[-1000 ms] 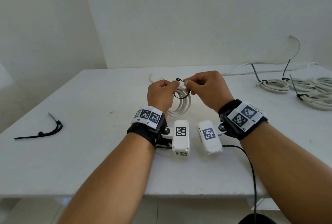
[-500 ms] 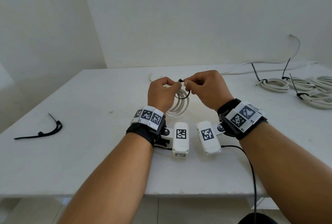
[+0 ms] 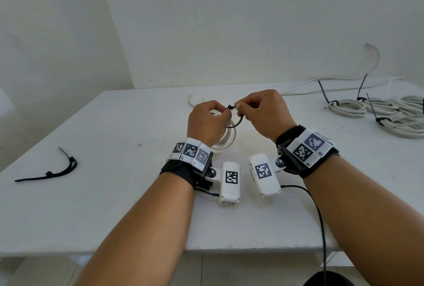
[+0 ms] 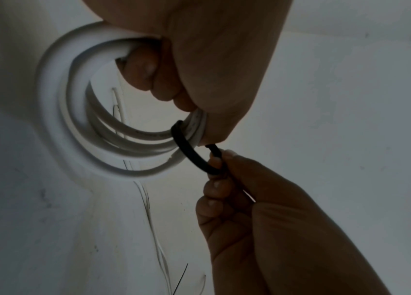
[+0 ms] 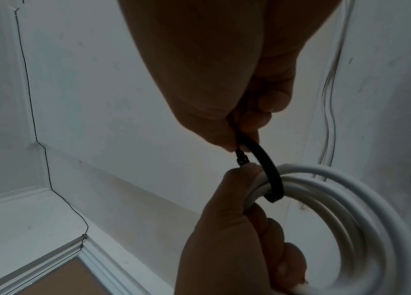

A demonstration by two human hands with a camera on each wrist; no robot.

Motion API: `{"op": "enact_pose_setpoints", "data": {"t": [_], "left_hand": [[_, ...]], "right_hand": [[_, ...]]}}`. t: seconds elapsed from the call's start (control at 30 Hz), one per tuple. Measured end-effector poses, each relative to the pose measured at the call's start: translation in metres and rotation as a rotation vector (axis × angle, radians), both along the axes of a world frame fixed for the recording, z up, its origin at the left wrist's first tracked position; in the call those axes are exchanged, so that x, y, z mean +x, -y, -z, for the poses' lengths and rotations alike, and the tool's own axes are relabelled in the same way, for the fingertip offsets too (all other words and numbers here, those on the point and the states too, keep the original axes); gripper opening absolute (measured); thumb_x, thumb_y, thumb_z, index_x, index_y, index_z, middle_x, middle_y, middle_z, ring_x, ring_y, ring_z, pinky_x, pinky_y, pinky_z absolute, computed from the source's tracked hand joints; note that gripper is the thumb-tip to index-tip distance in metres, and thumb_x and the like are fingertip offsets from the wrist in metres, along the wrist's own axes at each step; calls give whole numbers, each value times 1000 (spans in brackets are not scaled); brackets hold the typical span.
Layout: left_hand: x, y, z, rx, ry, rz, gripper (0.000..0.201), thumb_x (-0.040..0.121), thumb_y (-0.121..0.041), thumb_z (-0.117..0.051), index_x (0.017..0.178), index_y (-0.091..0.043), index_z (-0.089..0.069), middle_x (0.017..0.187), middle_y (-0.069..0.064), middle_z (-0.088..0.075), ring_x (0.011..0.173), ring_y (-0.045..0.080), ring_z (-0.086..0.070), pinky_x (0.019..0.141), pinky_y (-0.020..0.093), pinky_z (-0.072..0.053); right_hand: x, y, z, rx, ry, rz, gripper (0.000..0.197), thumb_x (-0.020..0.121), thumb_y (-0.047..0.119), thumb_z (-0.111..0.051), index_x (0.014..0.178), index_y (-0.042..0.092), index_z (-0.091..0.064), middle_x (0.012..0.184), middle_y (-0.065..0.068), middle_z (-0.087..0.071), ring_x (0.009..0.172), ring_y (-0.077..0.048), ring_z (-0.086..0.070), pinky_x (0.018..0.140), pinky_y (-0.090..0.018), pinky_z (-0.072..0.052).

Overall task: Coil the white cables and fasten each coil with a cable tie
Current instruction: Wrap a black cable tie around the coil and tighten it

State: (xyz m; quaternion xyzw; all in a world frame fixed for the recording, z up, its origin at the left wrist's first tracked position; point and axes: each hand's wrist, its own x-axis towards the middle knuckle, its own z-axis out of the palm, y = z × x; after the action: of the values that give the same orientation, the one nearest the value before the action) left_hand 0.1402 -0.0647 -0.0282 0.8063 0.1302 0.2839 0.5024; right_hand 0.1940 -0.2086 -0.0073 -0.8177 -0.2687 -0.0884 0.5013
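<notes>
A small coil of white cable (image 3: pixel 227 141) is held upright above the table (image 3: pixel 114 194), gripped at its top by my left hand (image 3: pixel 207 122). A black cable tie (image 3: pixel 236 122) loops around the coil's strands beside that grip. My right hand (image 3: pixel 261 113) pinches the tie's end and head next to the left fingertips. In the left wrist view the tie (image 4: pixel 192 153) circles the coil (image 4: pixel 78 127) and runs into the right fingers (image 4: pixel 218 163). From the right wrist, the tie (image 5: pixel 267 165) arcs over the coil (image 5: pixel 338 199), its head just above the left thumb.
A spare black cable tie (image 3: pixel 52 168) lies on the table at the left. Several tied white coils (image 3: pixel 380 111) with black tie tails sit at the far right. A loose white cable (image 3: pixel 321 83) runs along the back edge by the wall.
Both hands have lifted slightly with the coil; the right hand has brought the tie's end closer to its head, and the loop looks a little smaller.
</notes>
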Motion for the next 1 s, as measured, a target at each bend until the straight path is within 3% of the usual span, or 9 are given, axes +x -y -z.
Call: {"op": "enact_pose_setpoints", "data": {"t": [0.1, 0.23, 0.43, 0.5, 0.6, 0.77, 0.83, 0.93, 1.0], "left_hand": [[1, -2, 0, -15, 18, -16, 9, 80, -24, -68, 72, -19, -70, 70, 1, -73, 62, 18, -62, 61, 27, -47], [1, -1, 1, -35, 23, 1, 10, 79, -24, -67, 72, -18, -70, 69, -1, -74, 73, 19, -70, 71, 33, -55], [0, -2, 0, -15, 59, -13, 11, 80, -24, -70, 73, -16, -71, 70, 2, -73, 64, 19, -64, 60, 28, -48], [-1, 0, -1, 8, 72, -2, 11, 80, -24, -70, 72, -17, -70, 67, 2, -72, 65, 24, -65, 59, 31, -49], [-3, 3, -3, 53, 108, 19, 12, 81, -27, -69, 71, -20, -71, 64, -2, -72, 63, 21, -67, 60, 31, -51], [-4, 4, -4, 124, 132, 73, 12, 81, -28, -68, 71, -22, -71, 64, -5, -71, 62, 17, -67, 60, 30, -51], [-5, 3, -4, 122, 128, 95, 12, 83, -24, -69, 73, -18, -72, 63, -4, -71, 60, 15, -66, 58, 28, -49], [-7, 1, -6, 25, 113, 146, 10, 85, -19, -70, 77, -13, -73, 67, 1, -72, 60, 13, -63, 60, 25, -48], [-8, 1, -7, -48, 72, 196, 9, 85, -19, -71, 79, -12, -73, 68, 1, -73, 62, 15, -62, 63, 27, -47]], "right_hand": [[-3, -3, 2, 10, 21, -23, 14, 90, 22, -68, 82, 16, -78, 70, 1, -73, 56, -8, -58, 55, -22, -46], [-5, -5, 3, 114, 56, -4, 11, 89, 20, -70, 85, 17, -79, 72, 5, -74, 61, -6, -63, 57, -15, -47], [-5, -3, 2, 36, 33, -62, 10, 88, 18, -70, 88, 18, -79, 72, 11, -72, 60, 3, -62, 59, -11, -45], [-5, -2, 1, 82, 12, -57, 9, 88, 17, -70, 88, 16, -79, 71, 9, -72, 59, 3, -61, 58, -12, -45], [-5, -3, 1, 150, -57, -50, 4, 87, 15, -72, 89, 11, -73, 73, 0, -74, 56, -2, -61, 58, -17, -46], [1, 4, -3, 359, -382, -155, 21, 86, 10, -76, 99, 4, -61, 75, -14, -71, 55, -15, -56, 59, -27, -47], [3, 6, -2, 290, -378, -164, 20, 86, 14, -76, 98, 1, -66, 74, -12, -70, 56, -15, -55, 57, -28, -46], [4, 7, -1, 165, -371, -188, 22, 90, 29, -71, 96, 9, -75, 79, -3, -66, 64, -14, -50, 56, -27, -41], [5, 9, -2, 182, -444, -226, 24, 93, 31, -67, 97, 10, -76, 83, 0, -62, 68, -13, -49, 55, -25, -40]]}}
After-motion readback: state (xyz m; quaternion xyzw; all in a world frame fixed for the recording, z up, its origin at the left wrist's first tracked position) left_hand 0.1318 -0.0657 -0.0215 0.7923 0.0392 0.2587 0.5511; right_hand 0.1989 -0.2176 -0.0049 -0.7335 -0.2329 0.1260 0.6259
